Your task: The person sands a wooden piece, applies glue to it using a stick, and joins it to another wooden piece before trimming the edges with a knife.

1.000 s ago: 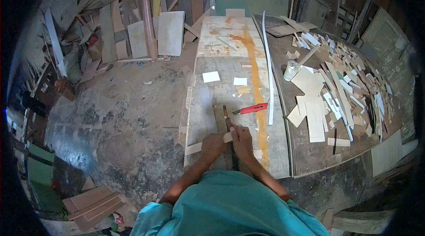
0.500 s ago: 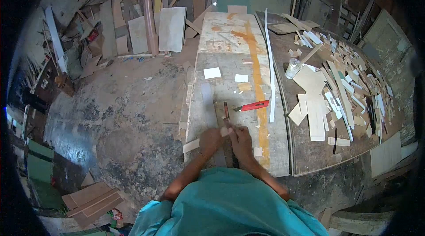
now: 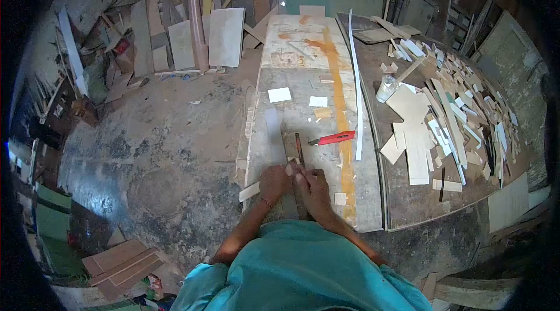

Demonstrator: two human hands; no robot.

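My left hand (image 3: 275,185) is closed over the near half of the board-topped bench. A pale wood strip (image 3: 249,191) sticks out from its left side and appears to be gripped in it. My right hand (image 3: 315,192) is closed beside it, its fingertips meeting the left at a small pale end (image 3: 292,167). Whether this end belongs to the same strip is hidden by the fingers. Just beyond the fingers lies a thin dark pencil-like stick (image 3: 299,146). A red utility knife (image 3: 336,138) rests to its right, and a flat grey strip (image 3: 273,129) to its left.
White rectangles (image 3: 279,95) and small offcuts lie farther up the bench (image 3: 324,194). A long white strip (image 3: 355,89) runs along its right edge. The right-hand table (image 3: 402,209) carries a jar (image 3: 386,88) and heaped wood scraps (image 3: 461,107). Boards (image 3: 226,37) lean at the back.
Both hands have shifted slightly left, and the strip at the left hand has moved with them and tilted a little. The knife and pencil-like stick stay where they were.
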